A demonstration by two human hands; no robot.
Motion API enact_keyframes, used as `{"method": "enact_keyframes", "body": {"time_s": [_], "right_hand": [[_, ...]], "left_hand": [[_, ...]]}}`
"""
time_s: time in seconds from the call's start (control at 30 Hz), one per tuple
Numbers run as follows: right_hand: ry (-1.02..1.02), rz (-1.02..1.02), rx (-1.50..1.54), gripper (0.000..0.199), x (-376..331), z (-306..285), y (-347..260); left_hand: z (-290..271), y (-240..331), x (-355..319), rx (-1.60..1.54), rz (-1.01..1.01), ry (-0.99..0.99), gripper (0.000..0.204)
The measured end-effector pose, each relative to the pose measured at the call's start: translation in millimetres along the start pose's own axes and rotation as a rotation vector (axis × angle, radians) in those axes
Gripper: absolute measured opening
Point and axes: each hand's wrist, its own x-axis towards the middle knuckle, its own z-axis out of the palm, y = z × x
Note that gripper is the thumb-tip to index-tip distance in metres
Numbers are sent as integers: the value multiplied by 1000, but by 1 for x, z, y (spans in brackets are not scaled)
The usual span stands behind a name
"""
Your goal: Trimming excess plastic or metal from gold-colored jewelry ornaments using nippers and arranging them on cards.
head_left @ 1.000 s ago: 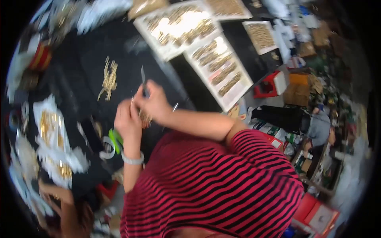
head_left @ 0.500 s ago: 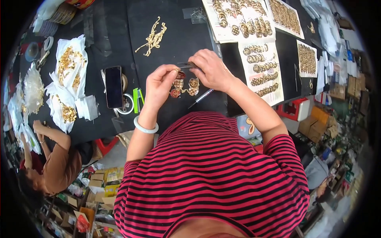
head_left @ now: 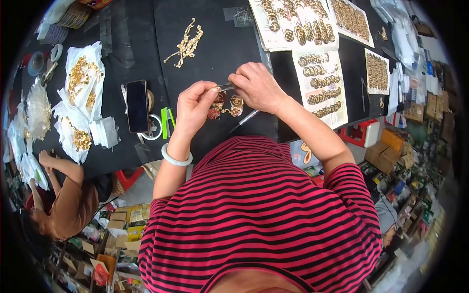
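My left hand (head_left: pixel 196 101) pinches one end of a gold chain of round medallions (head_left: pixel 236 105), some with red faces, between thumb and forefinger. The rest of it hangs in a curve just over the black table. My right hand (head_left: pixel 258 87) is closed around small dark pliers (head_left: pixel 225 88), their thin jaws at my left fingertips; its handles are hidden under my palm. What lies between the jaws is too small to make out. Just below the chain lies a pen-like tool (head_left: pixel 244 120) with a silver barrel. Gold chains (head_left: pixel 185 46) rest farther off on the table.
Left of my hands lie a phone (head_left: pixel 137 106), a green clip-like piece (head_left: pixel 167 122) and a white tape roll (head_left: pixel 154 127). Beyond them, gold pieces sit on white wrapping (head_left: pixel 66 100). Sheets of medallion rows (head_left: pixel 320 90) lie right. A co-worker (head_left: pixel 71 195) sits at lower left.
The pliers' jaws have come closer to my left fingertips and tilt differently. The medallion chain has swung slightly. My left hand and the table things appear shifted a little left.
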Motion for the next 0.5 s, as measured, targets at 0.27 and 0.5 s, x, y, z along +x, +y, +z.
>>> {"method": "enact_keyframes", "body": {"time_s": [0.27, 0.5], "right_hand": [[-80, 80, 358, 39, -11, 11, -4], [160, -29, 116, 37, -6, 9, -10]], "left_hand": [[4, 11, -6, -53, -76, -24, 9], [6, 3, -12, -80, -79, 32, 9]]}}
